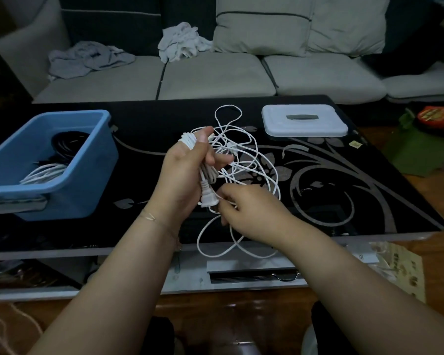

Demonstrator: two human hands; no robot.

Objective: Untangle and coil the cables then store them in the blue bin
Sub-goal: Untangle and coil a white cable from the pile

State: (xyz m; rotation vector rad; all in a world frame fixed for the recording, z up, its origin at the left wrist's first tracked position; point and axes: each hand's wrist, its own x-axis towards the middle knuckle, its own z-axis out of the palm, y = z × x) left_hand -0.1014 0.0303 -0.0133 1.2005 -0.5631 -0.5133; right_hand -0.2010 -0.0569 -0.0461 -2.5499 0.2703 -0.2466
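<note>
Fingers (210, 156) of the left hand (183, 172) are gripping a thin white cable (251, 155), wound partly around them, its loose tangle hanging over the bench (344, 175); right hand (251, 213) is pinching a strand by the plug (207, 197).

Two hands were seen above the table (369, 201): a left hand (182, 172) and a right hand (251, 213). One white cable (264, 160) was counted over the table, with one plug (207, 198) on it. One blue bin (69, 160) was counted at the table's left end, and two cable bundles were counted inside it, one black (67, 144) and one white (45, 172). One white lid (304, 120) was counted at the table's far right. Beyond the table, two heaps of cloth (87, 57) were counted.
</note>
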